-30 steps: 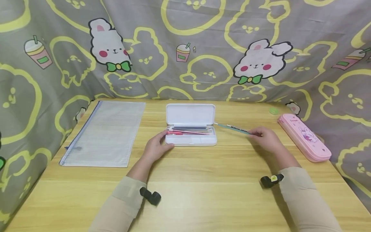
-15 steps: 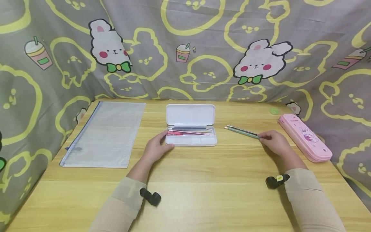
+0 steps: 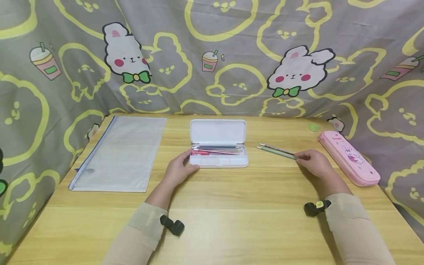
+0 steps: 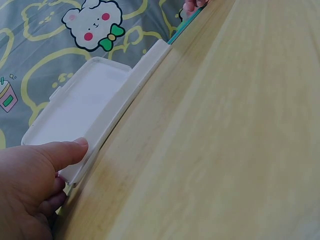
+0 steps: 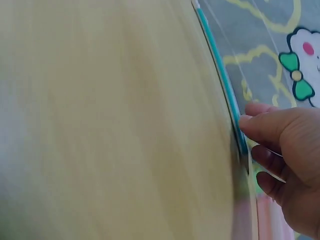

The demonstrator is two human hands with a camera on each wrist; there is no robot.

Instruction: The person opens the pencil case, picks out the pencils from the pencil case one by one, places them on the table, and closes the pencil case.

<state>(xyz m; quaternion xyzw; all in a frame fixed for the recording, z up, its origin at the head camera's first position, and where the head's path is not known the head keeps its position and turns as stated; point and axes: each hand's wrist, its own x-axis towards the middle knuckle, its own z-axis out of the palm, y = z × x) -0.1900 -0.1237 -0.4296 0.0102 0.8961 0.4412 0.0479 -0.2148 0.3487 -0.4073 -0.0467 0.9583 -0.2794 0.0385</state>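
A white pencil case (image 3: pixel 218 161) lies open in the middle of the wooden table (image 3: pixel 232 221), lid (image 3: pixel 217 131) folded back, with several pens and pencils (image 3: pixel 215 149) inside. My left hand (image 3: pixel 189 161) grips its front left corner, thumb (image 4: pixel 75 147) on the case's rim (image 4: pixel 125 95). To the right of the case, my right hand (image 3: pixel 299 157) pinches the near ends of two green pencils (image 3: pixel 276 151). They lie low over the table, pointing back toward the case. In the right wrist view my thumb (image 5: pixel 246 123) presses on a teal pencil (image 5: pixel 220 75).
A clear mesh zip pouch (image 3: pixel 120 152) lies flat at the left. A shut pink pencil case (image 3: pixel 349 158) sits at the right edge, with a small green round thing (image 3: pixel 312 127) behind it. Bunny-print cloth (image 3: pixel 212 55) walls the table's back and sides.
My right hand has drawn the green pencils rightward, away from the white case, and has held nearly still for the last half second. The left hand has stayed on the case.
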